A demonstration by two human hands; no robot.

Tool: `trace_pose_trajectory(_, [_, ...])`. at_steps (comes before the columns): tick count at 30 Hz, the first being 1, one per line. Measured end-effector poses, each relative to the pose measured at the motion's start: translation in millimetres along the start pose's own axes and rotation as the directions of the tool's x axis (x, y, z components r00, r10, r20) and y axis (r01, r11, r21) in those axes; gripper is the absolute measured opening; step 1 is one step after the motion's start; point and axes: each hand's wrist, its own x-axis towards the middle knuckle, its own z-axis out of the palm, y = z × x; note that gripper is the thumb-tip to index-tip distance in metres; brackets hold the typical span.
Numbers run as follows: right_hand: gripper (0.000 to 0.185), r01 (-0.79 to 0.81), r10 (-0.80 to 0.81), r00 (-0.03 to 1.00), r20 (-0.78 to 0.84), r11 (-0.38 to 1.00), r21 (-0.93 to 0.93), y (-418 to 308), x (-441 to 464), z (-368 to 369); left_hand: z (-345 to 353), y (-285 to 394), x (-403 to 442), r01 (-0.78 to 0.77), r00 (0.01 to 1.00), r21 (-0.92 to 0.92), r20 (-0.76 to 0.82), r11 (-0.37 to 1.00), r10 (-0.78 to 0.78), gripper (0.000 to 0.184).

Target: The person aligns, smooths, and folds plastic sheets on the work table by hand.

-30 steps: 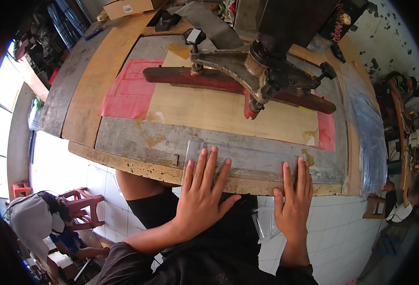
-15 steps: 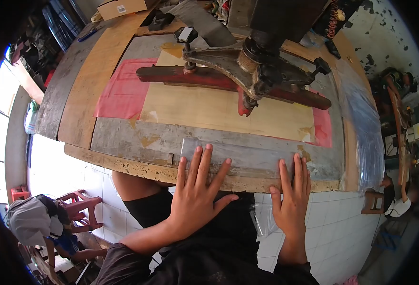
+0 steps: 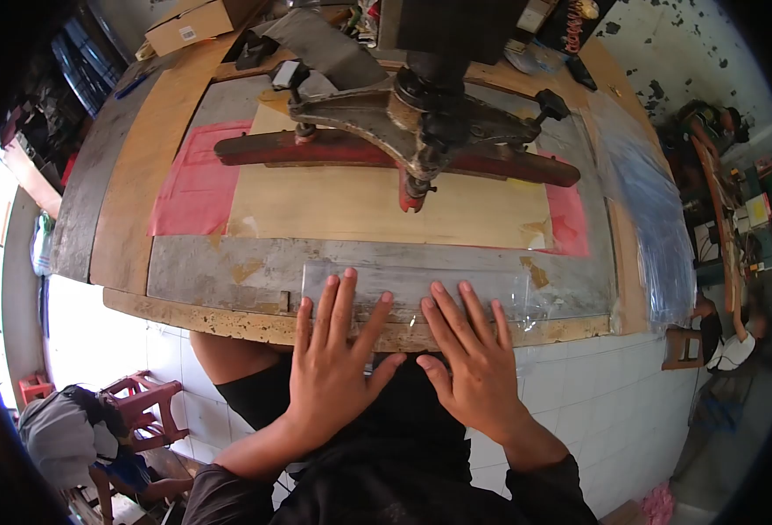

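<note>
At the front of the surface [image 3: 202, 276], we are resting both hands on a clear film [image 3: 412, 278], which is lying just before the cream sheet [image 3: 316, 206], apart from the red bar [image 3: 333, 154]. The flattening is looking mostly done; the right end is showing ripples, so some smoothing seems left. Our left hand [image 3: 332, 385] is splaying its fingers; our right hand's [image 3: 478, 376] are spreading less widely. Neither grip is clamping anything.
</note>
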Motion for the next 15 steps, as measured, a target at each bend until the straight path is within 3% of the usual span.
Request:
trace_pose_trajectory(2, [0.058,-0.029,0.026,0.999,-0.028,0.992,-0.124,8,-6,-9,-2,0,1,0.003,1.0,-0.022,-0.008,1.0,-0.003,0.071])
trace_pose_trajectory(6, [0.054,-0.118,0.103,0.991,-0.085,0.975,-0.191,36,-26,-18,-2,-3,0,-0.007,1.0,-0.021,-0.015,1.0,0.007,0.07])
trace_pose_trajectory(15, [0.058,-0.152,0.136,0.983,-0.121,0.979,-0.134,56,-36,-17,-1,-11,-3,-0.039,0.999,-0.031,-0.023,0.999,0.038,0.069])
